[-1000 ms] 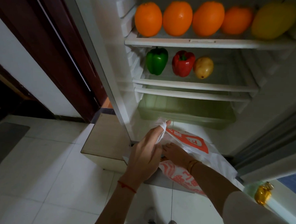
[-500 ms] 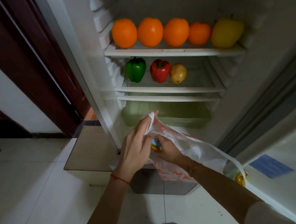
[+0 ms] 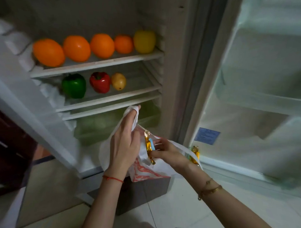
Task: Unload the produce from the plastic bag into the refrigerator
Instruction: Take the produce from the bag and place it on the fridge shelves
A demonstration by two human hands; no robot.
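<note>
My left hand (image 3: 123, 143) grips the white, red-printed plastic bag (image 3: 144, 170); my right hand (image 3: 165, 151) pinches one gold-wrapped item (image 3: 149, 148). Upper shelf (image 3: 97, 65): four oranges (image 3: 77, 48).

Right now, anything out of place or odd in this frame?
Yes: the right hand is pulling a gold-and-blue wrapped candy from the white plastic bag, not produce. A similar gold-wrapped candy sits alone low in the fridge door. Shelves look tidy.
</note>
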